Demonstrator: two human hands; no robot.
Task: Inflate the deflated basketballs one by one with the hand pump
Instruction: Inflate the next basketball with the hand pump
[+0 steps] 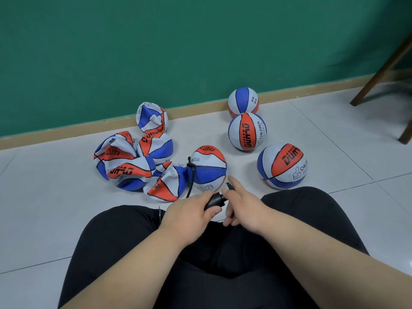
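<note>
Black pump [215,200] gripped round barrel by left hand [189,215]. Long axis slants forward-right, handle [229,186] end toward right hand [243,208], which curls on it, index finger straight. Hose [191,181] runs forward from pump to part-filled ball [209,168], just ahead of both hands and touching deflated heap [124,168]. Next stroke probably right hand's, along that axis. Inflated balls [247,131] off right. No container visible.

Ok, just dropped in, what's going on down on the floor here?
A seated person is inflating the basketball in front of their knees. The left hand grips the black hand pump by its body, the right hand holds its handle end, and the hose runs up to that ball. Three round balls sit to the right. A heap of flat ones lies to the left, not yet done.
</note>
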